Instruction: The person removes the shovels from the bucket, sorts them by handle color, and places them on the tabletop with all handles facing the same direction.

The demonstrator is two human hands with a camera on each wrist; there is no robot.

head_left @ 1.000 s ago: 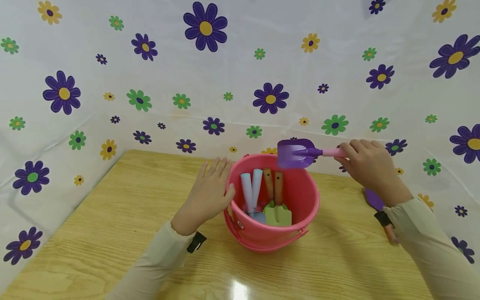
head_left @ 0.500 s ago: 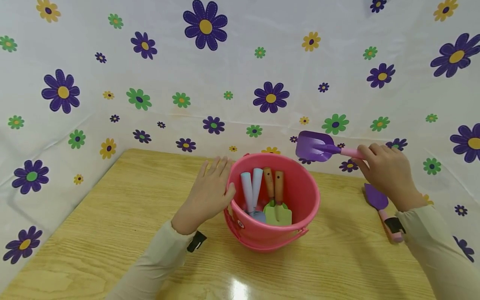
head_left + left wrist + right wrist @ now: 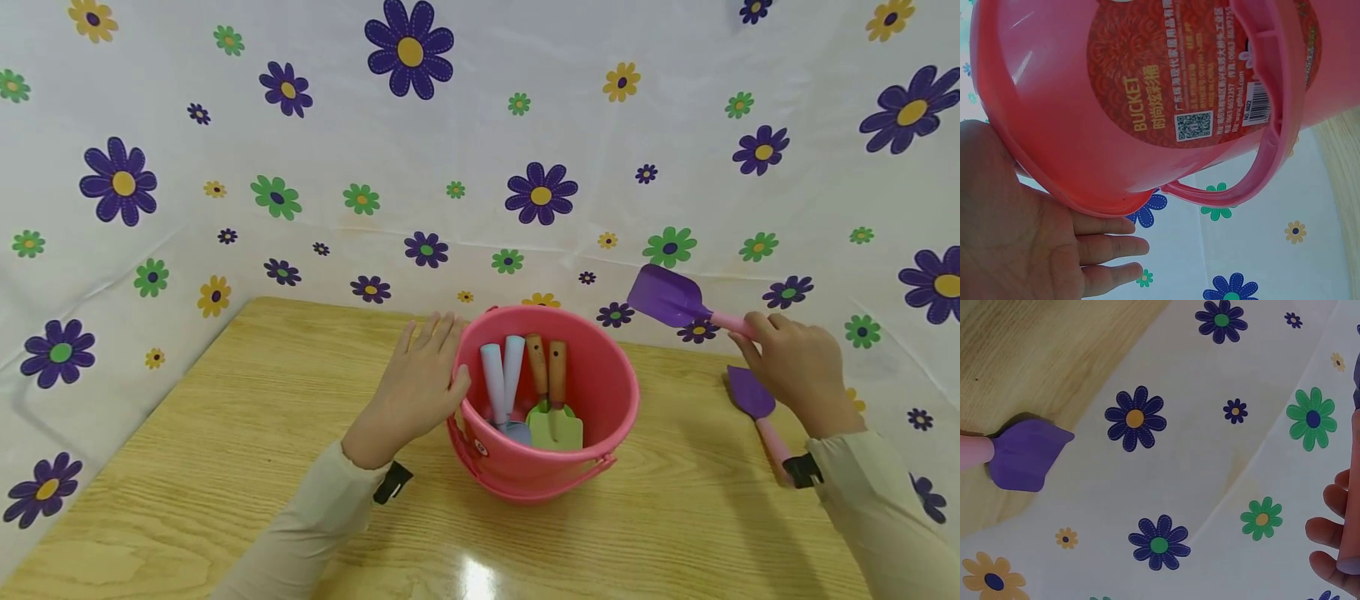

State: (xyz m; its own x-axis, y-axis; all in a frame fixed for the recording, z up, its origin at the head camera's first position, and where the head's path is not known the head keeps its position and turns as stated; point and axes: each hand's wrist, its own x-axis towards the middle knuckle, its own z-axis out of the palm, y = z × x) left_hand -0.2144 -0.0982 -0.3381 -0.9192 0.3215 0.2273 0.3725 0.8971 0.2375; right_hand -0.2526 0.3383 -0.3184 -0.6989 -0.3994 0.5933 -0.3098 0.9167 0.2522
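Observation:
My right hand (image 3: 798, 371) grips the pink handle of a purple hand shovel (image 3: 667, 297), raised at the right above table level with its blade pointing left. In the right wrist view the fingers (image 3: 1325, 531) curl round that handle. My left hand (image 3: 408, 387) rests with straight fingers against the left rim of a pink bucket (image 3: 603, 396); the left wrist view shows the palm (image 3: 1016, 244) beside the rim. Inside the bucket stand two tools with pale blue handles (image 3: 495, 379) and two green-bladed trowels (image 3: 557, 429) with wooden handles. Their lower parts are partly hidden.
A second purple trowel (image 3: 752, 393) with a pink handle lies on the wooden table (image 3: 247, 433) at the right, under my right forearm. White flowered cloth (image 3: 465, 125) rises behind and at both sides. The bucket's handle (image 3: 1285, 112) hangs down its outside.
My right hand has moved right with the purple shovel, from over the bucket's far rim to beyond its right side, and the blade has tilted. The left hand and bucket have stayed in place.

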